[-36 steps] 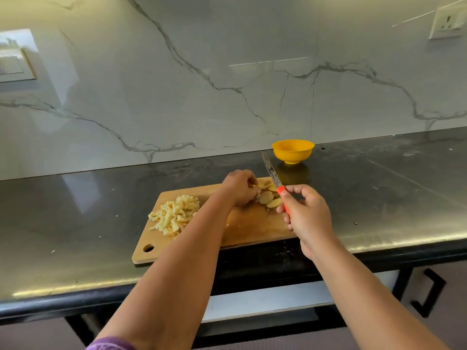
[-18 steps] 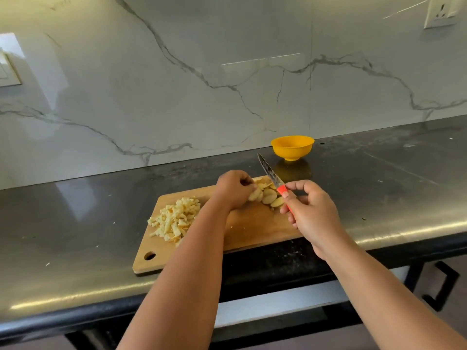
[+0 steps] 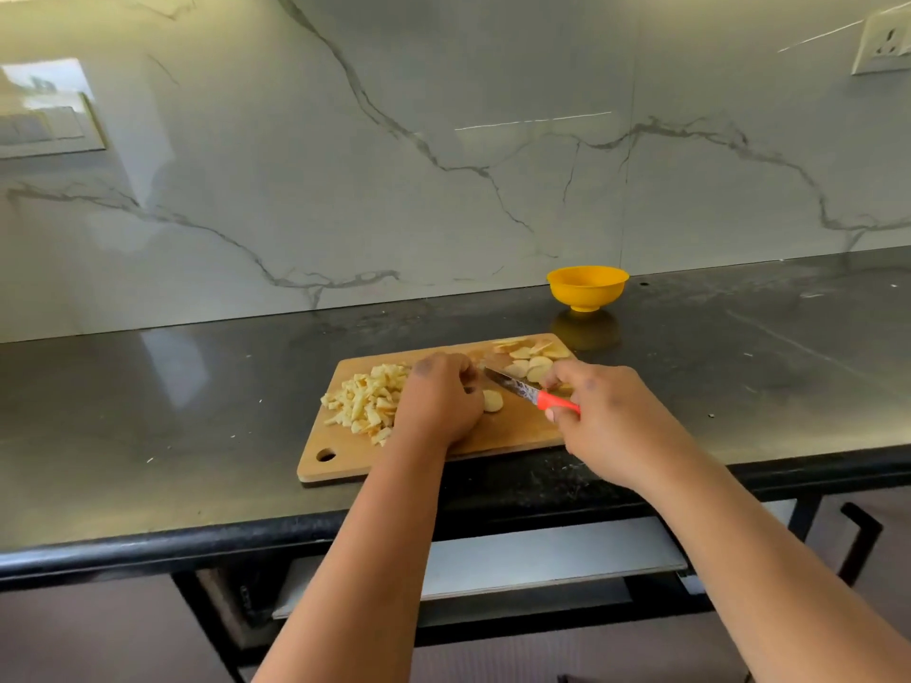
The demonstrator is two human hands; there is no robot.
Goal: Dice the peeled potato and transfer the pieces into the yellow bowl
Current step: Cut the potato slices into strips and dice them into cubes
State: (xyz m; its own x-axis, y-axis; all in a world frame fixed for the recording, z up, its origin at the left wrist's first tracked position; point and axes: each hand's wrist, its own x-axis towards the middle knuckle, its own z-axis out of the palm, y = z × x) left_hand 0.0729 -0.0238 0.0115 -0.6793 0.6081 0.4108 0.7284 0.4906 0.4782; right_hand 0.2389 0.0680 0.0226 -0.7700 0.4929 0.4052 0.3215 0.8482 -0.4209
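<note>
Right hand (image 3: 609, 416) grips knife (image 3: 522, 389) by orange handle, blade angled across cutting board (image 3: 434, 456) twd left hand (image 3: 441, 399). Left hand curled over potato slice (image 3: 493, 400) — prob. steadying it for next cut; can't tell if it pinches. Uncut slices (image 3: 535, 359) wait at board's far right corner; diced pile (image 3: 367, 399) parked left, clear of blade. Yellow bowl (image 3: 587, 287) nr back of counter, well apart from board, looks empty — transfer not begun. Counter (image 3: 172, 436) dark, glossy, speckled w/ crumbs; marble-look wall behind, socket (image 3: 885, 41) upper right.
</note>
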